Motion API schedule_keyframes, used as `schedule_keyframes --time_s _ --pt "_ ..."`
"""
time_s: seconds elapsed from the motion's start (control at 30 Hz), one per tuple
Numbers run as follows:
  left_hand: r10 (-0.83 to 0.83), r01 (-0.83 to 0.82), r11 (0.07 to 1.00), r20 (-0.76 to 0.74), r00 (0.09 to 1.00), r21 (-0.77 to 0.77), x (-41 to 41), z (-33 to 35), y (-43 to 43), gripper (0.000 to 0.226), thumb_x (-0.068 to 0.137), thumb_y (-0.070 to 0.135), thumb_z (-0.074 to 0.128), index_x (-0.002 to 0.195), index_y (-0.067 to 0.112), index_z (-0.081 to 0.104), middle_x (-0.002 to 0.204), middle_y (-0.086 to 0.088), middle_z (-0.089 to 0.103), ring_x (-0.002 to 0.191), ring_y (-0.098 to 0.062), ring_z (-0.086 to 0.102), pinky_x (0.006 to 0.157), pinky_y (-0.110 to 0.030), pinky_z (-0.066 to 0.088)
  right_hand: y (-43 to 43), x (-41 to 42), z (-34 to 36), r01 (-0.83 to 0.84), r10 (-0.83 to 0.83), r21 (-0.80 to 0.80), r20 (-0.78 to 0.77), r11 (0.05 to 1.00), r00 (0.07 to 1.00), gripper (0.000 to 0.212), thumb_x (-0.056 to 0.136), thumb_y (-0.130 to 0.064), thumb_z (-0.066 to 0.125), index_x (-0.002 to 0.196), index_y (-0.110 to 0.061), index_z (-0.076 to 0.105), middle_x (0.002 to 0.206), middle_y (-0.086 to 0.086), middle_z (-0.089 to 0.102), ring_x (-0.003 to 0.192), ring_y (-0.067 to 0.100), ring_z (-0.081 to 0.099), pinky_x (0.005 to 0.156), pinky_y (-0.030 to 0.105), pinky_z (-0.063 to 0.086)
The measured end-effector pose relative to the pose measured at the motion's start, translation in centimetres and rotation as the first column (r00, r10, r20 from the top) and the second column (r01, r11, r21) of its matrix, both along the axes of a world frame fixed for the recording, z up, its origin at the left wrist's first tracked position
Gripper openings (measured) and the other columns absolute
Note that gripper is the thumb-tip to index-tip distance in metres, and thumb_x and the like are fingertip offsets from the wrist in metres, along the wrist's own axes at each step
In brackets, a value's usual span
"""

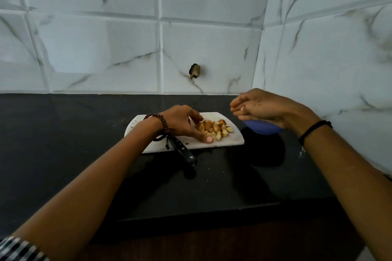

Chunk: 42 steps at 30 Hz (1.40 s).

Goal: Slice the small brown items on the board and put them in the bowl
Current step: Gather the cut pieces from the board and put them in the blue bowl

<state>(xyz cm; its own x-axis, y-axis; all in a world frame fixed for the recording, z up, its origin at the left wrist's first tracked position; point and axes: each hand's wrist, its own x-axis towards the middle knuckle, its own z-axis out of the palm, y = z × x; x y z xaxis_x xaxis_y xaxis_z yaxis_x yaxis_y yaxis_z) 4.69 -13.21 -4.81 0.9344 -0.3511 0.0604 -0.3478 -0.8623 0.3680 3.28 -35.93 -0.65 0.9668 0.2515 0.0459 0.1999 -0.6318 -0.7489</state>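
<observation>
My left hand (180, 123), bead bracelet (158, 122) at the wrist, rests on the white board (233, 140) in the middle of the dark worktop (74, 133). Its thumb lies flat on the board and its fingers (196, 117) curve down against the left side of the pile of cut brown pieces (214, 128); whether they grip any, I cannot tell. The black-handled knife (183, 152) lies under my wrist, handle off the board's near edge. Just right of the board sits the blue bowl (263, 128). My right hand (261, 106) hovers over it, fingers bunched together and pointing left, with something pale between them that I cannot make out.
</observation>
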Motion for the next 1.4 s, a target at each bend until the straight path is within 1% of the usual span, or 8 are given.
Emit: schedule_keyframes --time_s 0.1,0.2,0.3,0.4,0.7,1.0,1.2,1.4 --pt "0.005 -0.005 1.000 0.006 1.000 0.011 -0.1 0.2 -0.3 0.086 0.063 0.065 0.075 0.136 0.024 0.053 0.129 0.009 0.057 0.108 -0.009 0.051 0.095 -0.025 0.041 0.1 0.4 -0.5 -0.038 0.046 -0.251 0.025 0.967 0.999 0.035 0.089 0.005 0.055 0.123 -0.003 0.063 0.123 0.013 0.066 0.115 0.023 0.061 0.104 0.040 0.049" --pt "0.017 -0.017 0.999 -0.013 1.000 0.028 -0.3 0.5 -0.7 0.088 0.063 0.065 0.076 0.136 0.022 0.053 0.128 0.009 0.058 0.108 -0.009 0.054 0.094 -0.024 0.041 0.7 0.3 -1.0 -0.093 0.093 -0.443 -0.023 0.892 0.995 0.059 0.083 -0.022 0.077 0.137 -0.011 0.054 0.133 0.005 0.061 0.121 0.021 0.057 0.108 0.041 0.044" --pt "0.033 -0.031 0.999 -0.063 0.997 0.026 -0.4 1.0 -0.9 0.085 0.064 0.061 0.078 0.135 0.021 0.054 0.127 0.009 0.059 0.109 -0.009 0.054 0.093 -0.023 0.040 1.5 0.0 -1.3 -0.088 0.085 -0.486 -0.027 0.870 0.996 0.085 0.073 -0.043 0.084 0.144 -0.018 0.046 0.138 0.001 0.056 0.124 0.020 0.053 0.108 0.040 0.043" --pt "0.029 -0.026 0.999 -0.129 0.991 0.025 -0.3 1.6 -1.3 0.081 0.065 0.054 0.081 0.134 0.021 0.055 0.125 0.009 0.060 0.108 -0.009 0.055 0.095 -0.024 0.041 2.2 0.1 -1.3 -0.092 0.091 -0.471 -0.026 0.877 0.996 0.090 0.072 -0.039 0.085 0.147 -0.019 0.041 0.140 0.001 0.055 0.124 0.019 0.053 0.108 0.036 0.043" --pt "0.012 -0.039 0.990 -0.188 0.982 -0.137 0.3 1.8 -0.9 0.056 0.070 0.032 0.085 0.122 0.023 0.065 0.104 0.011 0.065 0.096 -0.005 0.059 0.097 -0.030 0.045 3.5 0.7 -1.0 -0.160 0.114 -0.247 -0.191 0.956 0.975 0.066 0.085 -0.009 0.076 0.143 -0.016 0.045 0.128 0.008 0.056 0.085 0.013 0.065 0.071 0.019 0.057" --pt "0.006 -0.062 0.968 -0.225 0.974 -0.243 0.4 1.8 -1.1 0.041 0.072 0.015 0.083 0.111 0.016 0.068 0.106 -0.003 0.070 0.101 -0.010 0.063 0.093 -0.026 0.047 4.1 1.3 -1.1 -0.139 0.114 -0.078 -0.259 0.987 0.959 0.052 0.089 0.002 0.067 0.136 -0.012 0.051 0.114 0.014 0.063 0.078 0.016 0.071 0.065 0.020 0.060" --pt "0.109 -0.215 0.853 -0.241 0.964 -0.476 0.6 1.5 -2.1 0.023 0.075 -0.001 0.077 0.093 0.012 0.073 0.100 -0.014 0.072 0.100 -0.022 0.069 0.091 -0.034 0.055 4.3 1.0 -1.6 -0.057 0.111 0.212 -0.249 0.976 0.962 0.028 0.093 0.004 0.061 0.121 -0.001 0.061 0.092 0.010 0.067 0.080 0.018 0.070 0.073 0.026 0.062" --pt "0.147 -0.236 0.860 -0.225 0.963 -0.452 0.6 2.5 -2.8 0.029 0.076 -0.004 0.075 0.105 0.001 0.072 0.097 -0.012 0.073 0.081 -0.012 0.069 0.071 -0.019 0.058 4.7 0.8 -1.5 0.031 0.063 0.342 -0.259 0.939 0.964 0.016 0.094 0.008 0.057 0.109 0.007 0.062 0.100 0.019 0.068 0.085 0.027 0.071 0.073 0.029 0.062"
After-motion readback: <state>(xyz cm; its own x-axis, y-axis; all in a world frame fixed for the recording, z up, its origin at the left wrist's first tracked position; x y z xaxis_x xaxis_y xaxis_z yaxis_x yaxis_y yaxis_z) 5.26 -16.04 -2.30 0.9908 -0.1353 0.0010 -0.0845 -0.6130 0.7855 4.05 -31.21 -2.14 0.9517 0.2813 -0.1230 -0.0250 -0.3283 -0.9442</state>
